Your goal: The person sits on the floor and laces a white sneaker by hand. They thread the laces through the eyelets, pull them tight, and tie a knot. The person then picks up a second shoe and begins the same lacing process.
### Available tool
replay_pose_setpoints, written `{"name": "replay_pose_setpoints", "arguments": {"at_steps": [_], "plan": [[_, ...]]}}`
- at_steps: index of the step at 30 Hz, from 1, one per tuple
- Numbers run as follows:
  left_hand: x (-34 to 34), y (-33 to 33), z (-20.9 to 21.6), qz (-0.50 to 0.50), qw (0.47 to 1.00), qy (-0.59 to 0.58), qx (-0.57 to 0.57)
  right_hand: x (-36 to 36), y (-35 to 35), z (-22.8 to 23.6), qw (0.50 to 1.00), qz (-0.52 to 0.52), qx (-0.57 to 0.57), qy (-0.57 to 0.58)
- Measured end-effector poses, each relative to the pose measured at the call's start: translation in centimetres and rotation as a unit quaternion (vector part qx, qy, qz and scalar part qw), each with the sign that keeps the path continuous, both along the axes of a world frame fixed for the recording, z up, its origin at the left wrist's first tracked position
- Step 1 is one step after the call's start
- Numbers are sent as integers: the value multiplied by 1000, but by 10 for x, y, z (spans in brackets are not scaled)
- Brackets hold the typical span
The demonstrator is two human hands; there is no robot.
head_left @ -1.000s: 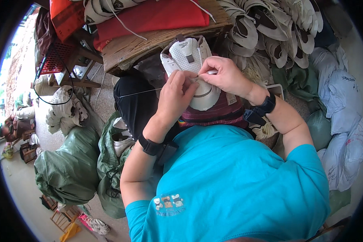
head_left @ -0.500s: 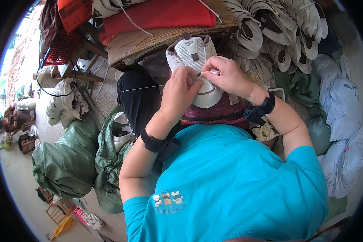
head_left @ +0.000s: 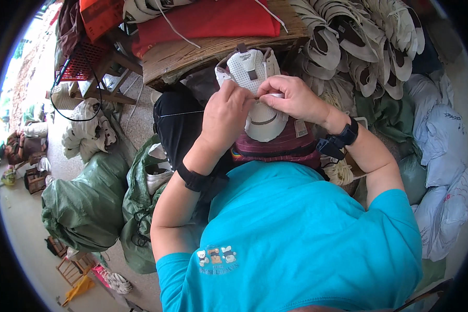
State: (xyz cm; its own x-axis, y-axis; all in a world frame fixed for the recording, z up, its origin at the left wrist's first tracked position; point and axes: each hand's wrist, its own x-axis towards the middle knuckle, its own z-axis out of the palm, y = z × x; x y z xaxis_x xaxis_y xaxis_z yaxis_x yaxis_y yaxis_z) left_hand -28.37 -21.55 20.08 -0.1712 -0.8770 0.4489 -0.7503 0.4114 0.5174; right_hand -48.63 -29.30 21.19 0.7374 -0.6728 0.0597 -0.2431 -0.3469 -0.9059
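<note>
A white shoe upper (head_left: 268,128) with a mesh tongue (head_left: 246,69) lies over my lap, toe toward me. My left hand (head_left: 226,115) is closed in a pinch above its middle; what the fingertips hold is hidden. From that hand a thin, straight thread (head_left: 182,113) runs left over my dark-clothed knee (head_left: 174,127). My right hand (head_left: 294,98) is closed too, thumb and index finger pinching at the upper, with a small white piece showing under the fingers. Both hands' fingertips meet over the shoe.
A wooden bench (head_left: 192,57) with red cloth (head_left: 218,23) stands just ahead. Stacked shoe uppers (head_left: 343,41) hang at the right, near white sacks (head_left: 442,140). Green sacks (head_left: 86,203) sit at the left, one open around a shoe (head_left: 158,177). A red basket (head_left: 91,62) is far left.
My left hand has shifted slightly left and turned, closing in against the right fingertips. A dark tip between the fingertips is now hidden. The right hand has barely moved.
</note>
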Motion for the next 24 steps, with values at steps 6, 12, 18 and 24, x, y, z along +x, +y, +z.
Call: {"name": "replay_pose_setpoints", "arguments": {"at_steps": [6,12,18,24], "plan": [[71,29,22,205,965,-146,-73,-16,1,6,992,-34,118,-15],[309,159,-34,463,875,-94,-101,-57,-2,9,978,-37,159,127],[497,355,-122,676,670,302,-53,-124,-13,-60,955,42,-186,227],[486,310,-134,324,561,761,-22,-185,-26,-119,851,-166,241,436]]}}
